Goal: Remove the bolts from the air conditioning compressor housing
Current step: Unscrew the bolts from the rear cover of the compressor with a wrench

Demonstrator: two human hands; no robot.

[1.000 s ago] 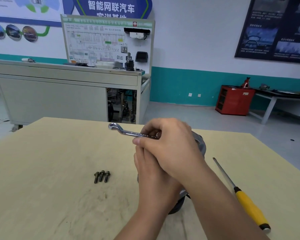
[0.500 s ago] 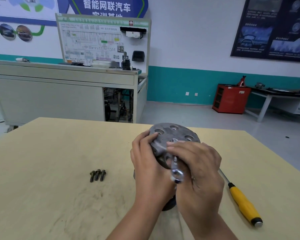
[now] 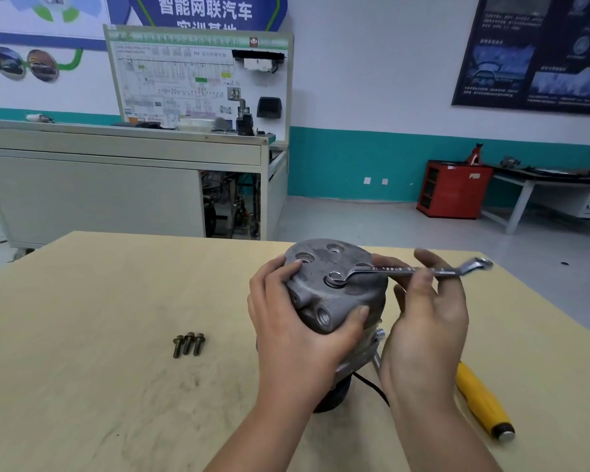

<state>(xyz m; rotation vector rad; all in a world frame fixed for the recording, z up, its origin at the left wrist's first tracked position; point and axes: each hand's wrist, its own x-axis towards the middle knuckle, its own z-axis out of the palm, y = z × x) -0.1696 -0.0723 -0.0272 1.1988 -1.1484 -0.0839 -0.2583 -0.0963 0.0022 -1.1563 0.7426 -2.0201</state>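
my left hand [image 3: 286, 321] grips the housing [image 3: 321, 258], right hand [image 3: 426, 321] pinches the wrench [image 3: 406, 270]; best to hold ring flat on bolt [image 3: 335, 277], short swings

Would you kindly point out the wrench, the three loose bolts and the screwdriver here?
wrench [image 3: 399, 269], head view, on the middle of its shank.
three loose bolts [image 3: 188, 343], head view, on the middle bolt.
screwdriver [image 3: 482, 401], head view, on its yellow handle.

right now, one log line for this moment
left hand grips compressor housing | right hand holds wrench, ring end on housing top | three bolts on table
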